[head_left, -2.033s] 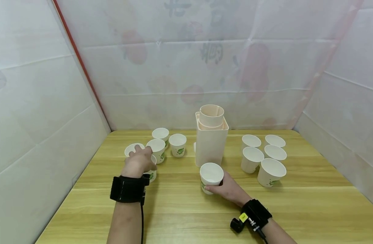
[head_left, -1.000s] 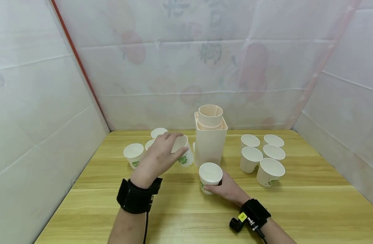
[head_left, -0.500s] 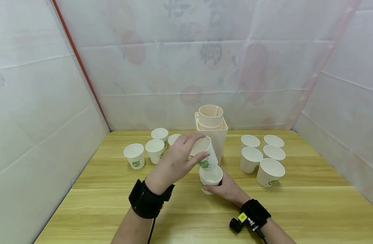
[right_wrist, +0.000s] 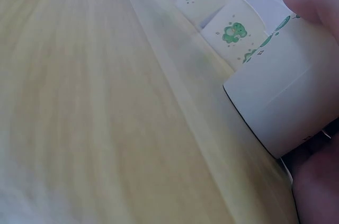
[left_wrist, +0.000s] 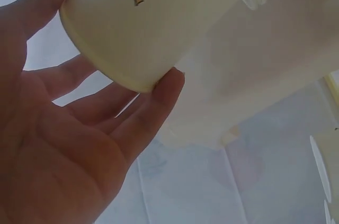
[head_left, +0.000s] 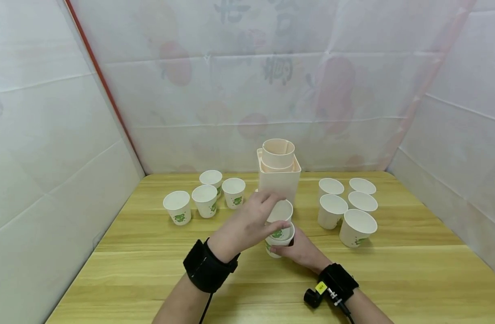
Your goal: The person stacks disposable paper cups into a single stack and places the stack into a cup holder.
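Observation:
My left hand [head_left: 249,222] pinches a white paper cup [left_wrist: 132,28] with a green print by its rim, thumb on one side and fingertips on the other. The cup's lower part sits inside the mouth of another paper cup [right_wrist: 291,86]. Around that lower cup my right hand [head_left: 304,252] curls, keeping it upright on the wooden table. In the head view the lower cup shows several rims close together under its mouth. Right behind both hands stands a cream, square-sided holder [head_left: 277,182] with a round tube [head_left: 278,153] in its top.
Several paper cups stand upright at the left, the nearest a printed cup [head_left: 177,208]. On the right is another group of several cups, with one cup [head_left: 357,228] at its front. White sheeting [head_left: 231,90] walls the table [head_left: 142,279] at the back and sides.
My left hand has picked up the front cup of the left group, carried it right and lowered it into the cup in my right hand. The right hand stays in place.

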`<state>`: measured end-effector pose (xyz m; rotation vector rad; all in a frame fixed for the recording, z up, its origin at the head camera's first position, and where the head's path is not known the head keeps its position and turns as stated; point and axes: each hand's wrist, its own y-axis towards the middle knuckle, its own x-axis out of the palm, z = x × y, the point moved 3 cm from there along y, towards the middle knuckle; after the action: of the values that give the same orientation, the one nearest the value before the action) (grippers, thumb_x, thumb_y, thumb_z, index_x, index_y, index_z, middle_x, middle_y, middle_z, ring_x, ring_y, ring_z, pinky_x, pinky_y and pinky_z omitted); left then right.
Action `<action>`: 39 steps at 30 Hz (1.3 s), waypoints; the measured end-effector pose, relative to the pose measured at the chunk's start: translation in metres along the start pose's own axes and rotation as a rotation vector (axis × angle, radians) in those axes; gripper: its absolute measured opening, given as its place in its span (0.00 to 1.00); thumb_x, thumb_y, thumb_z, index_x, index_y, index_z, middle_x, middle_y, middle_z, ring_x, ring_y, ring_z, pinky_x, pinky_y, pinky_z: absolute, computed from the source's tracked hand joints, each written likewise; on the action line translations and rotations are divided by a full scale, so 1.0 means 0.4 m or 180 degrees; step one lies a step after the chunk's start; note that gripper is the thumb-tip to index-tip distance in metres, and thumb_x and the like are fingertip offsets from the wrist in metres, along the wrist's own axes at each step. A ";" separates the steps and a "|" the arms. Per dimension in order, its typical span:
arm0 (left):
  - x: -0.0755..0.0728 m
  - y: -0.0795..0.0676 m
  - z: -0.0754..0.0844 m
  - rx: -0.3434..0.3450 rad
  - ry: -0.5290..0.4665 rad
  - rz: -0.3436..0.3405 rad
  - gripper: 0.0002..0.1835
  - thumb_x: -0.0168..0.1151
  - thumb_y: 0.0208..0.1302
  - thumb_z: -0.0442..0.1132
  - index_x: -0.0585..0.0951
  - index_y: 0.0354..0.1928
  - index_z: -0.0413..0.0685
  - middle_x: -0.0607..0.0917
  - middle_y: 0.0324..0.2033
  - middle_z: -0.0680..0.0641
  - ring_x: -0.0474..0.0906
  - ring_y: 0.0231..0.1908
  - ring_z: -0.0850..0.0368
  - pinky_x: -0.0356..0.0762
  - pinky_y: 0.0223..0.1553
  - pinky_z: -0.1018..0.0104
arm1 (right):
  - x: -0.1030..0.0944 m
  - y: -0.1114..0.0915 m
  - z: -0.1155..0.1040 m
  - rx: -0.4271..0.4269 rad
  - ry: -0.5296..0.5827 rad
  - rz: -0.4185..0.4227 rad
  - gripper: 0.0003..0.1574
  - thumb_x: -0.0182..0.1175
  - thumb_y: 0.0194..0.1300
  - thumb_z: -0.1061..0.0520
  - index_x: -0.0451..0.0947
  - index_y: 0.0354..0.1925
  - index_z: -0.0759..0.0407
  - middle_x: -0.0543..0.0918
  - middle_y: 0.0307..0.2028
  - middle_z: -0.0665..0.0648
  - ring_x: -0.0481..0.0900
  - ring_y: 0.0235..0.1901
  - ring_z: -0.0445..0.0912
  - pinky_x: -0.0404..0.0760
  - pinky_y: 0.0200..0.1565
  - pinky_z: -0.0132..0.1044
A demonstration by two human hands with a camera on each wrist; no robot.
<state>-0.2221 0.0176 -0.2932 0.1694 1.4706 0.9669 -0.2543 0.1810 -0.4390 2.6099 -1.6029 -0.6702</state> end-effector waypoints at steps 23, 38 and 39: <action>0.079 -0.023 0.003 -0.0110 0.0298 -0.0691 0.23 0.64 0.56 0.51 0.74 0.46 0.41 0.76 0.39 0.47 0.69 0.41 0.58 0.74 0.38 0.73 | -0.002 0.000 -0.007 -0.0133 -0.0238 0.0018 0.36 0.66 0.55 0.52 0.61 0.58 0.48 0.72 0.52 0.54 0.71 0.49 0.47 0.73 0.51 0.43; 0.085 -0.025 0.008 -0.0093 0.0487 -0.0667 0.25 0.66 0.54 0.51 0.74 0.47 0.41 0.79 0.37 0.47 0.73 0.36 0.60 0.75 0.31 0.74 | 0.003 -0.015 -0.095 -0.0124 -0.0271 -0.0031 0.35 0.65 0.55 0.56 0.61 0.58 0.56 0.73 0.51 0.56 0.72 0.47 0.48 0.74 0.49 0.41; 0.085 -0.025 0.008 -0.0088 0.0480 -0.0676 0.25 0.66 0.54 0.51 0.74 0.47 0.41 0.79 0.37 0.47 0.73 0.36 0.60 0.75 0.31 0.74 | 0.003 -0.015 -0.095 -0.0136 -0.0278 -0.0034 0.35 0.65 0.55 0.56 0.61 0.58 0.56 0.72 0.51 0.56 0.72 0.48 0.48 0.74 0.49 0.41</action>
<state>-0.2213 0.0341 -0.3247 -0.0809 1.5767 0.8409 -0.2350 0.1746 -0.4061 2.5951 -1.5790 -0.8204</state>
